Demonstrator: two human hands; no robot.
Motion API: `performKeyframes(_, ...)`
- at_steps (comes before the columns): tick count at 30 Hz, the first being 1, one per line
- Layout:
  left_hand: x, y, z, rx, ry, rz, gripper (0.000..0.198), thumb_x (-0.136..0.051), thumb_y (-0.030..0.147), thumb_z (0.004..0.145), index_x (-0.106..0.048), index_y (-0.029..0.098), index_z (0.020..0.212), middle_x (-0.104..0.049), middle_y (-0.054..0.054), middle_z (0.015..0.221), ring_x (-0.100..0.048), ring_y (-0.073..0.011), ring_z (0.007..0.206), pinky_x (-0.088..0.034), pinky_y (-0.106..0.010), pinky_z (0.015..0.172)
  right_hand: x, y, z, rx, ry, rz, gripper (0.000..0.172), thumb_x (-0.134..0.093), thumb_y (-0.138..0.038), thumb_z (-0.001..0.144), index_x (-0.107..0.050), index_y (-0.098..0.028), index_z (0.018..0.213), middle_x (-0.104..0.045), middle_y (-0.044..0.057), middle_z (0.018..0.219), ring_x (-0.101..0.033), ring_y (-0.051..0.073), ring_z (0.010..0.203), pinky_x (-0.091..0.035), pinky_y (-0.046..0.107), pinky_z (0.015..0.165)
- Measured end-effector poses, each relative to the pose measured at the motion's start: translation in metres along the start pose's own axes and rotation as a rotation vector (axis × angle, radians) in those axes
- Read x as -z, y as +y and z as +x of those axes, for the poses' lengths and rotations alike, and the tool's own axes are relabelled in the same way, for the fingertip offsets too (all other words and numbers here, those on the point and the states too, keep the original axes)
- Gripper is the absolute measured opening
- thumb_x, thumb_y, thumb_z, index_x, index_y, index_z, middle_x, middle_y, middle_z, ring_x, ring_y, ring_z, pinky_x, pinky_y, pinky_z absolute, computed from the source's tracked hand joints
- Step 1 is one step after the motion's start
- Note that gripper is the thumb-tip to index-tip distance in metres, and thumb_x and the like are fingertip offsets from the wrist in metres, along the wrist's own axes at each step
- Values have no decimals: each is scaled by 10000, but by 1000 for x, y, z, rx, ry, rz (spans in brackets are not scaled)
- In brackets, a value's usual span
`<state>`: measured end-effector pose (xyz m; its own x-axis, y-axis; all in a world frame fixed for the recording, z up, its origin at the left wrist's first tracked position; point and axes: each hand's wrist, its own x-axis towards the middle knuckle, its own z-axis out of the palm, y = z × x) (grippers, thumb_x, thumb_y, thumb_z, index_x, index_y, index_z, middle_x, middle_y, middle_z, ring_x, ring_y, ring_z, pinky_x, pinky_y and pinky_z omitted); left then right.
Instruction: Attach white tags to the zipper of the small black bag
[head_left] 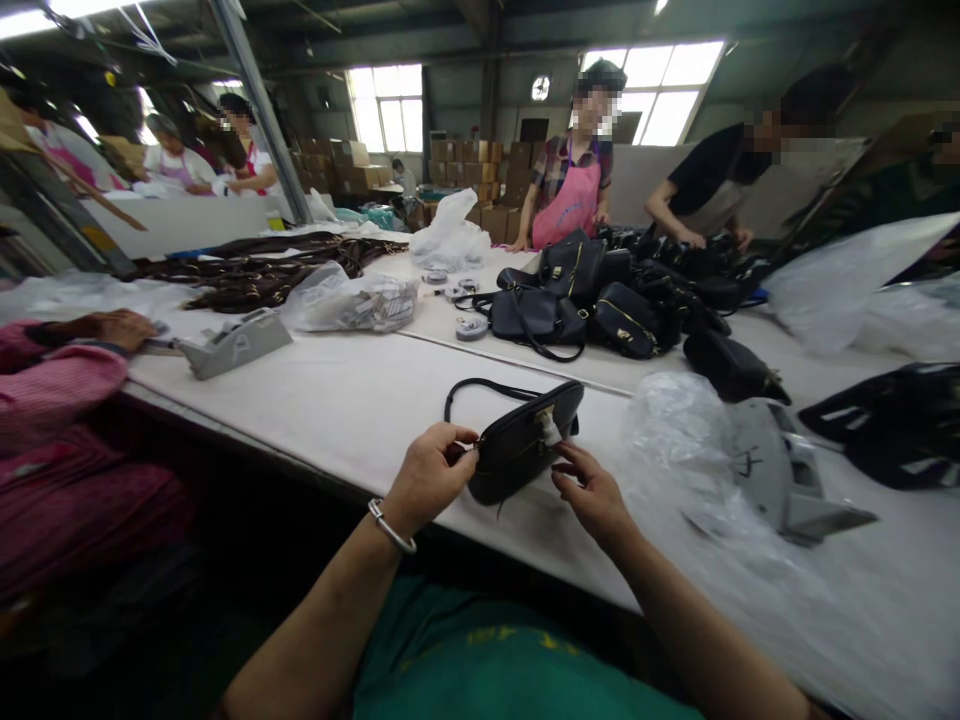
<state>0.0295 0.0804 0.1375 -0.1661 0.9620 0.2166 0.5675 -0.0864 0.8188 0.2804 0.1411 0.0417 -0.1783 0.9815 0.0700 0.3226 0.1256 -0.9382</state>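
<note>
A small black handbag [514,455] stands tilted near the table's front edge, its strap looping behind it. My left hand [439,470], with a silver bangle at the wrist, pinches the bag's left end between thumb and fingers. On the bag's front, a scrap of white wrapping [550,428] covers part of the gold-coloured hardware. My right hand [592,490] is at the bag's right side, fingers apart, the fingertips close to the white wrapping. Whether those fingertips touch it I cannot tell.
Black handbags [540,310] are heaped across the table. A grey tape dispenser [780,470] and clear plastic bags [675,440] lie at right. Another dispenser [240,345] stands at left, near a co-worker's hand [124,328]. Brown straps [277,265] lie behind. Two people work opposite.
</note>
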Motion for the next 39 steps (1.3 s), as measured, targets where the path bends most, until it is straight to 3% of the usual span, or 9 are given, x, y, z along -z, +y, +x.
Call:
performKeyframes(6,0,0,1,-102,-26,55,286,-618,159,789,-704,177,1061,-710,-59,977,-644,-133,768,-528,-279,739,3,4,-6,-28,-22,8,430,-603,-320,789,-649,-226,1207,-555,105,1379,-682,232,956,-562,297,597)
performKeyframes(12,-1,7,-2,-186,89,275,74,-611,173,819,-674,187,857,-645,-40,840,-607,-169,792,-505,-321,767,-4,4,-11,-51,-33,13,402,-597,-331,791,-669,-192,1161,-633,115,1273,-675,221,905,-559,297,592)
performKeyframes(16,-1,19,-8,-301,135,462,53,-601,187,841,-651,184,825,-618,-63,850,-587,-211,864,-490,-364,799,-11,1,-13,-6,-41,10,359,-588,-310,790,-691,-193,1114,-621,107,1273,-665,202,873,-552,287,578)
performKeyframes(20,2,26,-10,-402,92,597,123,-573,233,892,-666,205,816,-625,-59,847,-585,-218,842,-474,-405,814,-14,-4,-13,13,-49,0,340,-577,-294,787,-702,-193,1087,-620,104,1263,-661,198,861,-546,289,574)
performKeyframes(23,1,23,-9,-417,76,537,94,-591,224,890,-666,212,834,-633,-48,853,-599,-205,843,-486,-384,814,-15,-9,-15,25,-57,-17,336,-566,-283,788,-706,-193,1080,-623,101,1258,-662,204,883,-549,299,595)
performKeyframes(26,-2,15,-8,-377,153,411,22,-615,189,872,-634,197,879,-625,-45,868,-608,-182,829,-513,-336,783,-16,-10,-17,28,-57,-23,331,-559,-275,786,-713,-193,1068,-631,99,1244,-661,200,875,-549,308,619)
performKeyframes(28,-5,10,-6,-384,187,375,100,-634,168,853,-614,186,950,-623,-50,897,-615,-176,820,-527,-325,776,-16,-10,-19,28,-59,-19,318,-554,-263,786,-719,-197,1050,-640,96,1227,-660,195,858,-551,318,646)
performKeyframes(36,-8,-4,5,-640,214,422,260,-668,196,856,-631,221,1113,-685,-48,1034,-676,-172,872,-553,-295,774,-14,-16,-32,35,-30,-11,315,-554,-141,763,-725,-187,1023,-699,74,1079,-668,186,891,-560,320,770)
performKeyframes(39,-13,-11,9,-715,223,407,280,-706,204,830,-655,233,1104,-690,-43,1026,-681,-162,840,-555,-282,751,-14,-16,-32,30,-32,-17,352,-577,-98,733,-720,-199,1038,-678,71,1132,-670,173,880,-571,309,775)
